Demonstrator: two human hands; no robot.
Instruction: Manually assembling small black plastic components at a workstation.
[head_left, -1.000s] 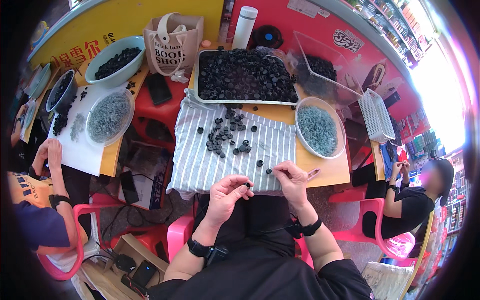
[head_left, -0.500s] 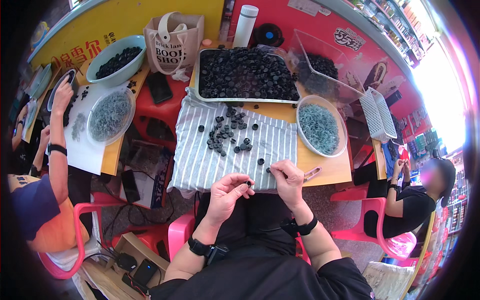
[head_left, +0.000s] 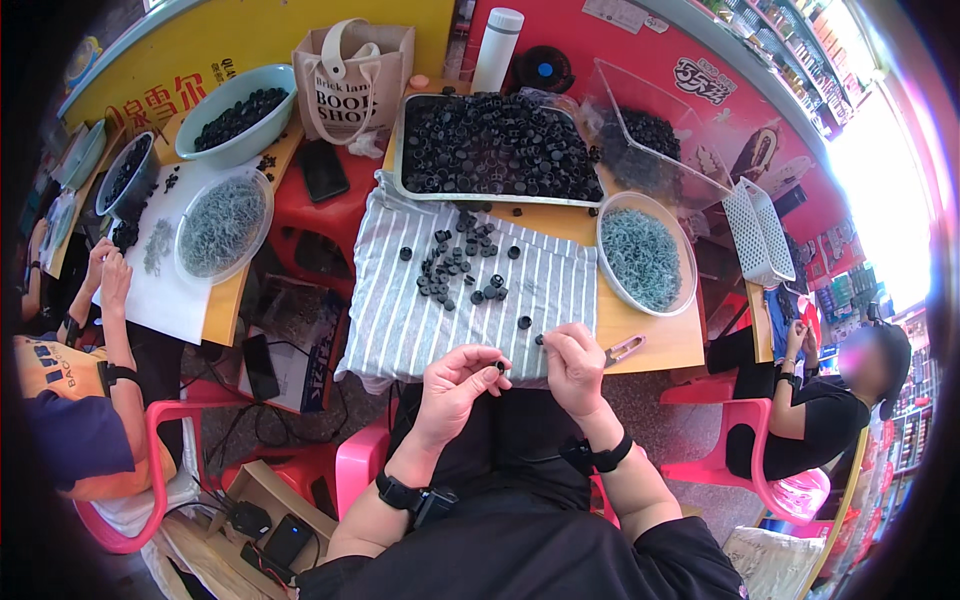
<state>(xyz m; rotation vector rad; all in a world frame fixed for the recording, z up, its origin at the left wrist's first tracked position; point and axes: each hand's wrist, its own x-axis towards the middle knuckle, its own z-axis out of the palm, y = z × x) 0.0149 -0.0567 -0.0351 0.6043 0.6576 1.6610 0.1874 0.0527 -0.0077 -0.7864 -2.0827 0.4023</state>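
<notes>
My left hand (head_left: 462,388) is closed in a pinch, a small round black plastic cap (head_left: 500,366) between its thumb and fingertips. My right hand (head_left: 577,370) has its fingers curled together above the cloth's near edge; what they hold is hidden. Right beside its fingertips is another small black piece (head_left: 540,340), and whether the fingers touch it I cannot tell. Several loose black caps (head_left: 440,275) lie scattered on the grey-and-white striped cloth (head_left: 385,320). A small metal tool with a slot (head_left: 625,349) lies on the table beside my right hand.
A metal tray (head_left: 500,200) heaped with black caps stands at the back. A round tub (head_left: 690,285) of greyish-green small pieces sits to the right. A clear bin (head_left: 680,110), a cloth bag (head_left: 395,80) and a white bottle (head_left: 497,50) stand behind. People work on both sides.
My hands stay almost in place, with the left fingers still pinching the cap. At the left, a co-worker's raised arm has come down from the bowl, and both that person's hands are now together.
</notes>
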